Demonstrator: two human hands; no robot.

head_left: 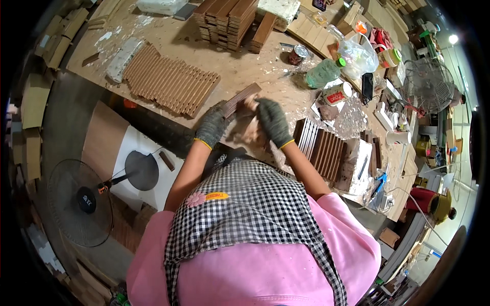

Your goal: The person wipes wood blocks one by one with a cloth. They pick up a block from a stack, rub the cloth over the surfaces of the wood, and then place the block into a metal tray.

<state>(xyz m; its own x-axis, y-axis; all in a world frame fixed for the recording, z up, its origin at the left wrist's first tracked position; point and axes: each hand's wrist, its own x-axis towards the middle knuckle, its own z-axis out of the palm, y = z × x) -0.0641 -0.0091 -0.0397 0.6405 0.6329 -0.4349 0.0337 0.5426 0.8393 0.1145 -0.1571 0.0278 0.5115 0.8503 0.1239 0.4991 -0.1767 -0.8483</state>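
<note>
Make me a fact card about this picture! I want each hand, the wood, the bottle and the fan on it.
Left: grey-gloved left hand, holding a narrow brown wooden piece
Right: grey-gloved right hand, near the piece's far end; grip too blurred to tell
Wood on the left: ribbed brown wooden strips, side by side
Wood at the back: stacked reddish-brown wooden boards
Bottle: see-through greenish plastic bottle, green cap
Fan: round black fan, left of the person

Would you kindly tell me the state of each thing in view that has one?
Left hand: gloved, closed on wood strip
Wood strip: held
Right hand: gloved, hold unclear
Bottle: capped
Brown boards: stacked
Strips at left: side by side
Floor fan: standing, spin unclear
Apron: worn
</note>
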